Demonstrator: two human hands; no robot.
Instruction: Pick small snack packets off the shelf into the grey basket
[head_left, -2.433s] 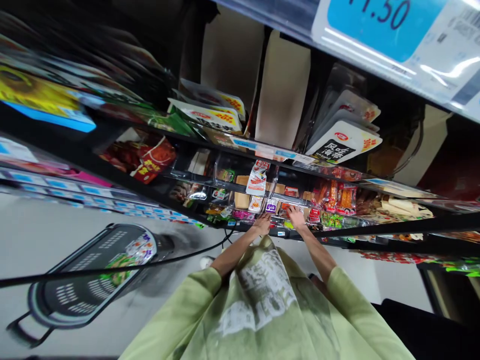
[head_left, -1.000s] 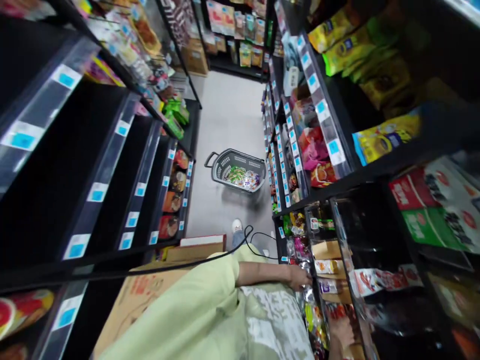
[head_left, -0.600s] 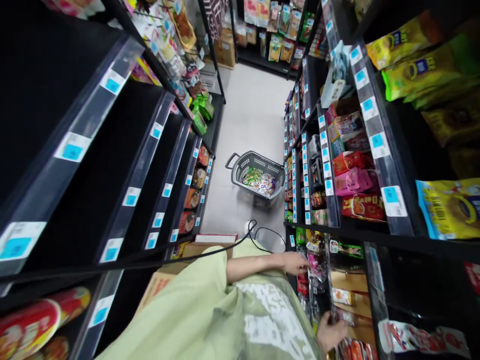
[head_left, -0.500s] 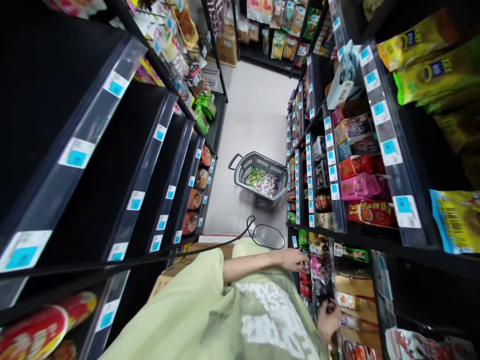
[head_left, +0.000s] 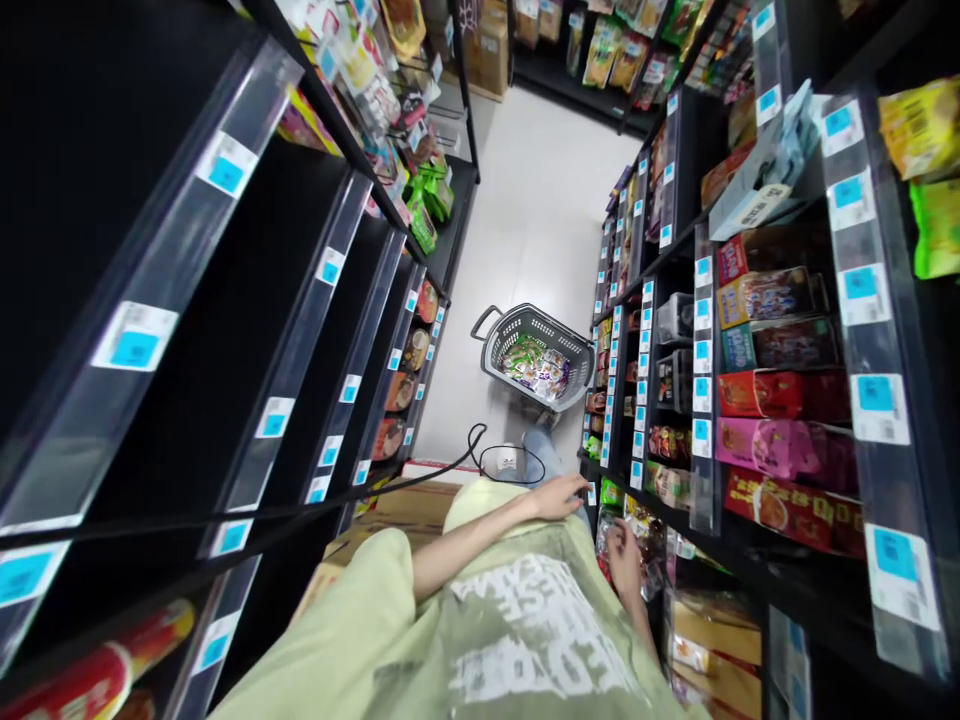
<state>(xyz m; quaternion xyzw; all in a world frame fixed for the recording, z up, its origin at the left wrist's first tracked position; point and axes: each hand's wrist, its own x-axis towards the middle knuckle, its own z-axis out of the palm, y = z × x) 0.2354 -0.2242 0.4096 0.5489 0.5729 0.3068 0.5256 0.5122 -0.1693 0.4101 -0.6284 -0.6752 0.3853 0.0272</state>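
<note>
My left hand reaches across my body to the edge of the right-hand shelf, its fingers stretched out and holding nothing that I can see. Close by, my right hand is over the low shelf of packaged snacks, with its fingers bent and apart. Whether its fingertips touch a packet is unclear. On the floor ahead stands a grey shopping basket, its handle tipped to the left. Several green and white snack packets lie inside it.
Black shelves with price tags line the left side, with tubs lower down. Along the right shelves stand boxed packets. A black cord crosses in front of me. Cardboard boxes are by my left side.
My right hand has moved forward and left along the low shelf, nearer my left hand. My left hand has drawn slightly back from the shelf. The view has shifted, and the basket still stands on the floor.
</note>
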